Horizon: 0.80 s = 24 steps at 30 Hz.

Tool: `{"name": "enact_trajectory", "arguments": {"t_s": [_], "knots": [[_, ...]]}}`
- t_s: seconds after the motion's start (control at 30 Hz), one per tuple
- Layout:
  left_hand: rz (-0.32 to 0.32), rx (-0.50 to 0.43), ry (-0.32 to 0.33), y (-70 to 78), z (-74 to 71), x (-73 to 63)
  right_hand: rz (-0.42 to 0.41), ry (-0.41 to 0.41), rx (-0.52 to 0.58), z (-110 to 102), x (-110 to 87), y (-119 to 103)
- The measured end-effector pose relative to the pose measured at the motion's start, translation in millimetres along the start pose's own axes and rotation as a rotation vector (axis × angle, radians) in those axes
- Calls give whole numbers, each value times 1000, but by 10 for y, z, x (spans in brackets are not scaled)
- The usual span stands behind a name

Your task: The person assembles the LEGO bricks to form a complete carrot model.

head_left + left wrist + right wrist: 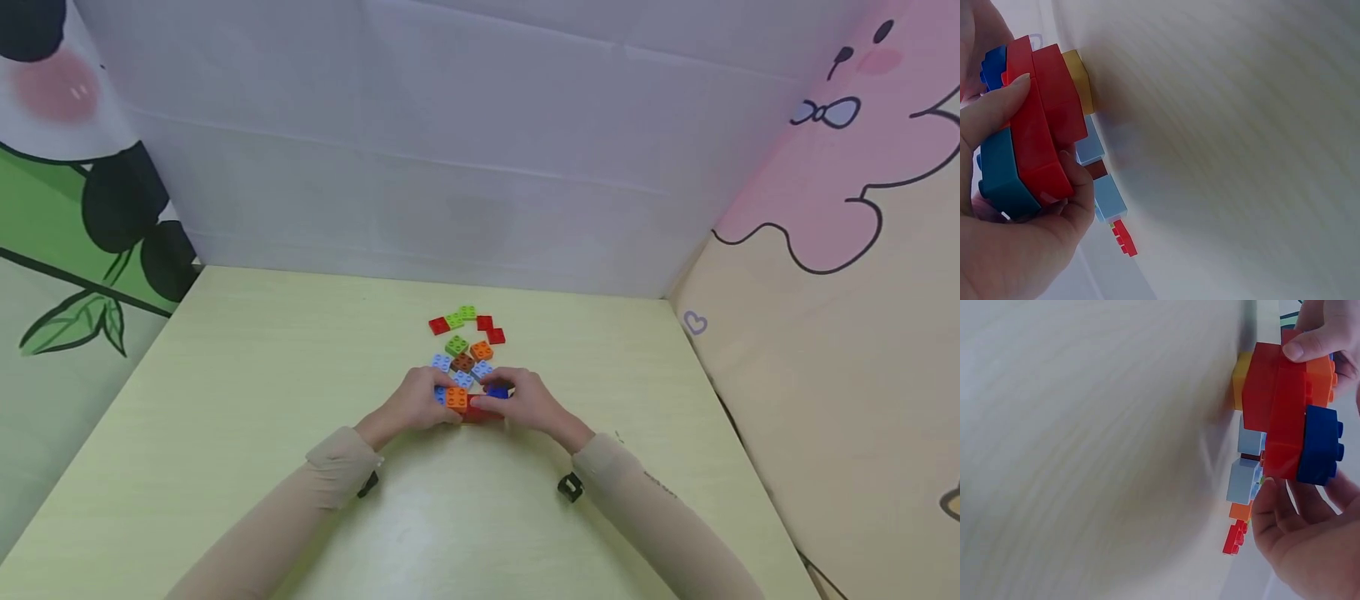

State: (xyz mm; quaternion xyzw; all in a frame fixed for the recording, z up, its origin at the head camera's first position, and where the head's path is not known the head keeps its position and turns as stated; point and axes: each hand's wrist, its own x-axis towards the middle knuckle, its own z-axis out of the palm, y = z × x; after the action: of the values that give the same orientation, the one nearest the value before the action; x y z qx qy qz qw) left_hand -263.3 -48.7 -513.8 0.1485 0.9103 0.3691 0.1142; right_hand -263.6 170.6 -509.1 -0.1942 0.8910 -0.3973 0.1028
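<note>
On the far left a side wall (pixel 142 333) carries a drawing in black, white and green, next to the pale bench (pixel 225 400). A beige sleeve (pixel 262 517) leads to the left hand (pixel 412 402), whose fingers are clamped on the left end of a brick build (pixel 1284 431). The build sits between the two hands, in front of the loose bricks; whether it touches the bench I cannot tell. Along its top, left to right, are a blue brick (pixel 1007 172), an orange brick (pixel 456 398) and a dark blue brick (pixel 1319 445); red bricks lie beneath these, with a yellow brick (pixel 1241 380) at the bottom.

Behind it, the loose bricks also run left to right: a flat red one (pixel 438 326), a light blue one (pixel 441 362), a lime one (pixel 454 320), a green one (pixel 456 345), a brown one (pixel 462 363), a second light blue, a second lime, another orange (pixel 482 350), a third light blue, then two more flat reds.

The right hand (pixel 531 402) follows, its fingers clamped on the build's right end beside the dark blue brick. A second beige sleeve (pixel 652 517) trails from it, and on the far right a wall (pixel 825 333) shows a pink drawing and a small heart outline (pixel 695 322)
</note>
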Motion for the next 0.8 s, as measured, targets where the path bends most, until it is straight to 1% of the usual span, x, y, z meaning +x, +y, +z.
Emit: {"name": "enact_trajectory", "arguments": {"t_s": [0.17,0.23,0.5,0.8], "knots": [[12,1,1,-27,1,1,-9,43,35,-51,91,-35],[10,2,1,-35,3,-1,-12,47,50,-67,125,-41],[17,-4,4,-25,-15,-22,49,73,61,-92,221,19],[-11,-4,-17,-2,-23,-32,84,114,78,-107,311,95]]}}
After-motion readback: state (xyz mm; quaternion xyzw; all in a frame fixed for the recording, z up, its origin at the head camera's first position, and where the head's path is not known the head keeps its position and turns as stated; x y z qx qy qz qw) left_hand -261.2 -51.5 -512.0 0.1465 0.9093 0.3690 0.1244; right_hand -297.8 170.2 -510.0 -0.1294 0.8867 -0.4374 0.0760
